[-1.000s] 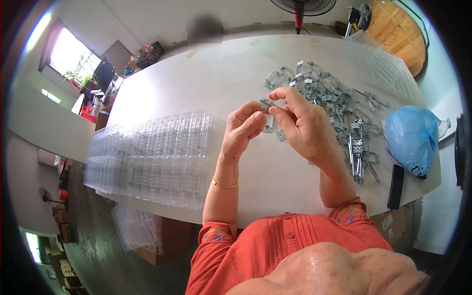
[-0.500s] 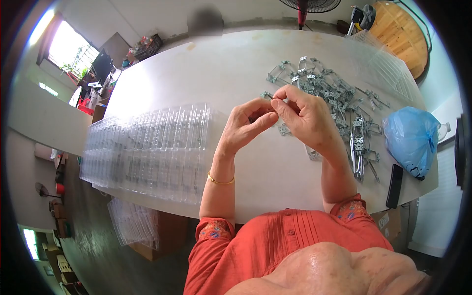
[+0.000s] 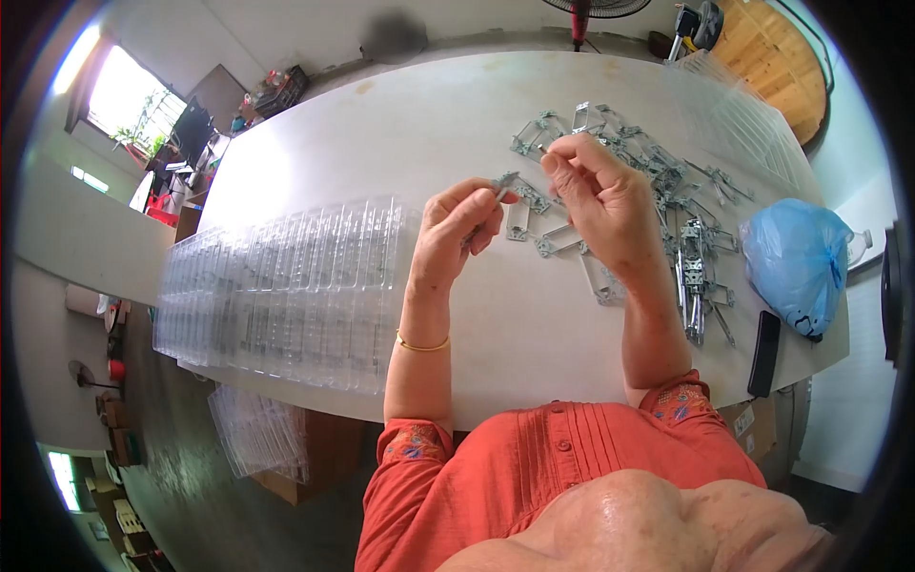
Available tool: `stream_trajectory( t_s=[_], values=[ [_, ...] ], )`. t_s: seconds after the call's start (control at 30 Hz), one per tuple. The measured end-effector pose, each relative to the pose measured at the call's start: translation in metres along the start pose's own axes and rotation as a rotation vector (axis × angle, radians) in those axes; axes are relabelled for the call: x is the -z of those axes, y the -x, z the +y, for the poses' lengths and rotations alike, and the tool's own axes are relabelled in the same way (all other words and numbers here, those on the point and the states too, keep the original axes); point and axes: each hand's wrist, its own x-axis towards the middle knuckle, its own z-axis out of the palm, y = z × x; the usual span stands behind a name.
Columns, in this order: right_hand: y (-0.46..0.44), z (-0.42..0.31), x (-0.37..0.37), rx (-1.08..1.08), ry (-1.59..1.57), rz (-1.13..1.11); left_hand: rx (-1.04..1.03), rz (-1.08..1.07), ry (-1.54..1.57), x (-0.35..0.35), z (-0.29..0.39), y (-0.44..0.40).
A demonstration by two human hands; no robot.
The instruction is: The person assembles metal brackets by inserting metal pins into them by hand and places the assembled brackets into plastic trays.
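Note:
My left hand (image 3: 457,229) is closed around a small metal bracket (image 3: 503,183), which sticks out past the thumb and fingertips. To its right, my right hand (image 3: 600,195) pinches a small metal piece (image 3: 543,149) between thumb and index finger; only its tip shows. The two hands are apart. Behind and right of my right hand lies a pile of metal brackets and rods (image 3: 667,181), with a few loose brackets (image 3: 518,221) between the hands.
Stacked clear plastic trays (image 3: 286,296) lie at the table's left. On the right are a blue plastic bag (image 3: 796,267) and a black phone (image 3: 764,354). More clear trays (image 3: 739,119) sit at the back right. A fan (image 3: 581,14) stands beyond the white table (image 3: 419,114).
My hands were together half a second ago and have now separated. My right hand has moved up with a small piece, while the bracket in my left hand has come into clearer view.

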Motion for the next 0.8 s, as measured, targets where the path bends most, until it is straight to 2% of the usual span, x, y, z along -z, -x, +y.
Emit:
stream_trajectory(
  t_s=[0.03, 0.13, 0.3, 0.63, 0.8],
  values=[
    [0.001, -0.003, 0.001, -0.103, -0.032, -0.064, -0.011, 0.002, 0.051, 0.004, -0.003, 0.0],
    [0.004, -0.004, -0.006, -0.003, 0.086, -0.093, -0.028, -0.01, 0.128, 0.012, -0.008, -0.002],
    [0.004, -0.004, -0.01, 0.003, 0.108, -0.13, -0.019, -0.003, 0.169, 0.01, -0.006, -0.002],
    [0.004, 0.0, -0.011, 0.013, 0.163, -0.139, -0.035, -0.01, 0.111, 0.007, -0.002, -0.001],
    [0.004, 0.0, -0.011, -0.031, 0.063, -0.141, 0.003, -0.019, 0.039, 0.006, 0.002, 0.001]
  ],
)
